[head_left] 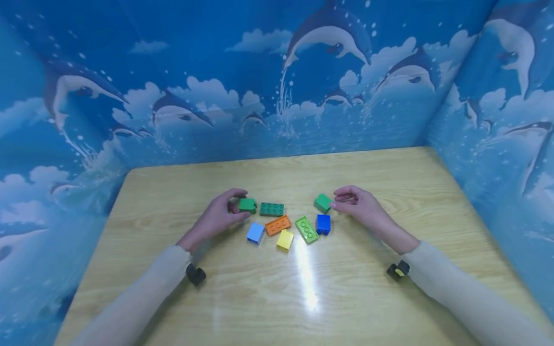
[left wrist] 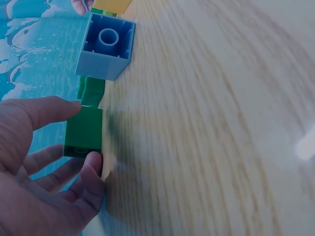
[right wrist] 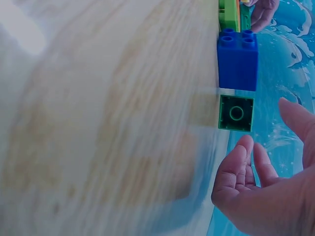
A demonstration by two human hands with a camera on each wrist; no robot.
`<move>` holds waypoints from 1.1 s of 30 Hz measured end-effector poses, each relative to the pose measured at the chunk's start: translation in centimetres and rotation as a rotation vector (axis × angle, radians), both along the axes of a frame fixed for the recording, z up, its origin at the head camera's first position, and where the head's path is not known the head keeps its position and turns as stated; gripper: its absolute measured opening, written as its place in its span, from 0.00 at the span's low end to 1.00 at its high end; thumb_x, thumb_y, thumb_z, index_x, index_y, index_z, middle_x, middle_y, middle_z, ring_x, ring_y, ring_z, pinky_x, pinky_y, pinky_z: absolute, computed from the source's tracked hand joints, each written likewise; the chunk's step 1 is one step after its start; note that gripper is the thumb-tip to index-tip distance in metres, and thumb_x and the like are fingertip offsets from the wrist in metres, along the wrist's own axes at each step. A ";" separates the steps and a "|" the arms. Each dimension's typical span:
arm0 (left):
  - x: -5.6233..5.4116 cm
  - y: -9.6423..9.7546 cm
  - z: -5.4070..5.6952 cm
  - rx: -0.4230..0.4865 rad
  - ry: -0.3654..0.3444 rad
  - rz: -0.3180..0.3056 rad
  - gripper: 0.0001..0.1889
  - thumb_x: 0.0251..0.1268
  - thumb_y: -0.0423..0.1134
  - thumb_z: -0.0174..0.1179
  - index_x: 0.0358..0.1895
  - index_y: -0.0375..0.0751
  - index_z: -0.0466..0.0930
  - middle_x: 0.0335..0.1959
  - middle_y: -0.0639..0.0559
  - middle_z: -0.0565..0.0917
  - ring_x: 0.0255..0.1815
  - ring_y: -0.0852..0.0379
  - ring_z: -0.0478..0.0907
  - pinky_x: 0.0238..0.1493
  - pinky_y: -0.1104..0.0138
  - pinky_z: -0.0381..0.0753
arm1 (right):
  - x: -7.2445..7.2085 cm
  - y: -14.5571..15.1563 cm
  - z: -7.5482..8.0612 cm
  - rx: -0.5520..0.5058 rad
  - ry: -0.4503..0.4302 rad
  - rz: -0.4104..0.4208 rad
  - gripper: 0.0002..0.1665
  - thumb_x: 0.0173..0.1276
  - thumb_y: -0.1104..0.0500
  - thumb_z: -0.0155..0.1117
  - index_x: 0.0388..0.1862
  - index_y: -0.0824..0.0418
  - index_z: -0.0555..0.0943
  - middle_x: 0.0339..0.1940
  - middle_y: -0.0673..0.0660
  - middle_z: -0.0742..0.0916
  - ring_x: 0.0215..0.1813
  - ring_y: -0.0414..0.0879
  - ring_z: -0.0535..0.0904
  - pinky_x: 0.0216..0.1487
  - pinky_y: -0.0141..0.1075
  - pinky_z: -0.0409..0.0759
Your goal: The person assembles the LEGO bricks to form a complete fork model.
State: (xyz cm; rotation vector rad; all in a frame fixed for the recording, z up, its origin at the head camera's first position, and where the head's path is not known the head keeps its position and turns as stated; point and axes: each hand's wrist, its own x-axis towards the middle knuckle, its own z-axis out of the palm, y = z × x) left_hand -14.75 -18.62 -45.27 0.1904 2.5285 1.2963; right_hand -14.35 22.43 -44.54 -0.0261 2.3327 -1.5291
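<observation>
A green brick (head_left: 247, 205) lies at the left end of a group of toy building bricks, and my left hand (head_left: 219, 212) curls round it. In the left wrist view, the thumb (left wrist: 54, 112) overlaps one edge of that brick (left wrist: 83, 130), with fingers at its lower end. My right hand (head_left: 362, 206) is beside a second green brick (head_left: 322, 203), its fingers loosely bent. The right wrist view shows a small gap between those fingertips (right wrist: 244, 142) and this brick's hollow underside (right wrist: 236, 113). Nearest to that brick stands a dark blue brick (head_left: 323, 224).
Between the hands lie a long dark green brick (head_left: 271, 209), an orange brick (head_left: 278, 225), a light blue brick (head_left: 256, 233), a yellow brick (head_left: 284, 240) and a lime green brick (head_left: 307, 229). The wooden table (head_left: 242, 298) meets dolphin-printed walls (head_left: 242, 134) at the back and sides.
</observation>
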 end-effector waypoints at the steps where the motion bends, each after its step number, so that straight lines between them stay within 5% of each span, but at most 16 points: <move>1: 0.0 0.0 0.0 -0.001 0.008 -0.005 0.34 0.71 0.37 0.75 0.78 0.44 0.73 0.65 0.46 0.80 0.45 0.48 0.79 0.37 0.58 0.83 | 0.0 -0.1 -0.1 0.002 -0.004 0.002 0.38 0.77 0.47 0.75 0.74 0.67 0.74 0.67 0.65 0.82 0.66 0.59 0.79 0.63 0.45 0.82; 10: -0.3 0.2 -0.3 -0.047 0.053 -0.054 0.34 0.71 0.38 0.76 0.77 0.45 0.75 0.63 0.45 0.81 0.43 0.49 0.78 0.37 0.57 0.80 | -0.4 -1.2 -0.4 0.038 -0.036 0.023 0.39 0.76 0.47 0.76 0.75 0.67 0.74 0.67 0.66 0.81 0.64 0.58 0.78 0.59 0.46 0.81; 18: -0.3 0.3 -0.2 -0.077 0.063 -0.027 0.21 0.74 0.38 0.73 0.67 0.45 0.83 0.49 0.47 0.82 0.43 0.48 0.76 0.41 0.56 0.78 | -0.8 -2.4 -0.3 0.074 -0.033 0.032 0.39 0.74 0.49 0.78 0.73 0.68 0.75 0.65 0.66 0.81 0.63 0.58 0.78 0.59 0.45 0.82; 33: 0.6 -1.3 0.4 -0.056 0.046 0.008 0.18 0.75 0.36 0.72 0.63 0.40 0.80 0.59 0.43 0.84 0.56 0.46 0.83 0.57 0.51 0.86 | -1.6 -2.5 -0.7 0.122 -0.020 0.044 0.37 0.75 0.50 0.77 0.73 0.68 0.75 0.63 0.65 0.83 0.62 0.58 0.79 0.58 0.47 0.82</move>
